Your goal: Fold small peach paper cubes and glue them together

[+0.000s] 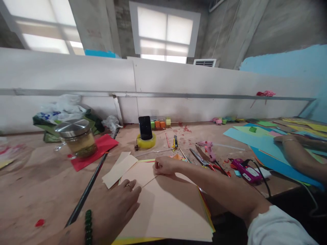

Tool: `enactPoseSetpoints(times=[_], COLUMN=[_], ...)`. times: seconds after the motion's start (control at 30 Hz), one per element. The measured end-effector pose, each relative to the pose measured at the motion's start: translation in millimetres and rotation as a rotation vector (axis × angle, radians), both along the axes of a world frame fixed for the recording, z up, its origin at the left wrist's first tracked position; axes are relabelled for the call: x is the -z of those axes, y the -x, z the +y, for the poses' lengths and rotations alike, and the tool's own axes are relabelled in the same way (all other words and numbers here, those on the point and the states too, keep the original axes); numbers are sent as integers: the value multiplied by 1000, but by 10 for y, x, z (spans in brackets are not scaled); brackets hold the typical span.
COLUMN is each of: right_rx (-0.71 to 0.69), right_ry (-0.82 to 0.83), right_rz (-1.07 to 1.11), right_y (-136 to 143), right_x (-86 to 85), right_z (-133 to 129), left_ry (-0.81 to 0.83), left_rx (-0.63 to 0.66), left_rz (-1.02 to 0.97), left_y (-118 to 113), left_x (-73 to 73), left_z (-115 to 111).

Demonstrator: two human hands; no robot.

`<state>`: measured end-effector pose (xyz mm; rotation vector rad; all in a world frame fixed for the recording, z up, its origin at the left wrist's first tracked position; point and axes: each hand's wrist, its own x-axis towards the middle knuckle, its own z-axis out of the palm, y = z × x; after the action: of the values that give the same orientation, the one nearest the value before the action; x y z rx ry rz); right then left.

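Observation:
A stack of peach paper (pixel 176 211) lies in front of me, with coloured sheets showing along its lower and right edges. My left hand (pixel 119 204), wearing a ring and a green bead bracelet, rests with fingers stretched out over the stack's left side. Near the stack's top edge, my right hand (pixel 165 165) is closed in a pinch at the edge of a peach sheet. A thin straight paper edge runs between the two hands. Two pale paper strips (pixel 120 169) lie overlapping just beyond my left hand.
Behind the stack, a phone (pixel 145 127) leans on a yellow tape roll (pixel 146 141). Scissors (pixel 200 158), a box cutter (pixel 175 142), a pink glue gun (pixel 208 149) and a purple power strip (pixel 246 170) lie rightward. A lidded glass jar (pixel 79 141) stands left. Another person's arm (pixel 301 153) rests on coloured sheets.

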<state>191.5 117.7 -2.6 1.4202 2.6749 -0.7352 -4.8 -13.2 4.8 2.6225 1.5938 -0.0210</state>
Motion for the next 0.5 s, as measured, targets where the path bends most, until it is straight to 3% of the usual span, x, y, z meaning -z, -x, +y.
enactPoseSetpoints(times=[0.17, 0.33, 0.5], right_rx=[-29, -32, -45], right_ry=[-22, -48, -71], right_rz=[-31, -51, 11], right_y=[16, -58, 207], right_x=[13, -64, -17], right_z=[5, 53, 11], left_ry=[7, 29, 25], left_rx=[-45, 10, -7], left_rz=[72, 52, 78], left_y=[-93, -90, -124], left_x=[-58, 7, 16], left_z=[-30, 10, 31])
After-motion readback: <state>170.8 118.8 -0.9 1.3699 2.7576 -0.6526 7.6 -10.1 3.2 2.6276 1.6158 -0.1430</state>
